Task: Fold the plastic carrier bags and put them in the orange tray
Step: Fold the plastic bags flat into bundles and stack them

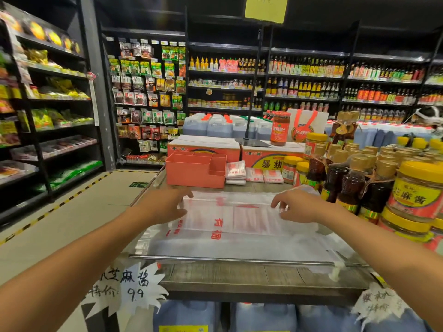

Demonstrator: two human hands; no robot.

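Carrier bag (239, 221) is down flat on the display table (239, 279): thin clear plastic with red print, stretched sideways between the 2 hands and reaching back to the metal rail (227, 259).

From the head camera, the 1 view we get, the left hand (165, 207) is at the bag's left edge, fingers over the top and thumb below, pinching the plastic. The right hand (299, 208) is further along, with fingertips (275, 203) and thumb nipping the upper layer. 1 layer already lies doubled across the middle, so I'd call this mid-fold, the long strip being narrowed.

To do it well, I'd say both pinches should rise together and level, so the edge comes over square instead of skewing. This film looks slippery and springy, so lay it down, then sweep a flat palm from the centre outward to push the air out and set the crease.

The right forearm needs watching, because the sauce bottles (347, 185) stand just beside it.

At the back, the orange tray (195, 178) waits with folded bags (236, 170) stacked right next to it. Those packets are the size to match.
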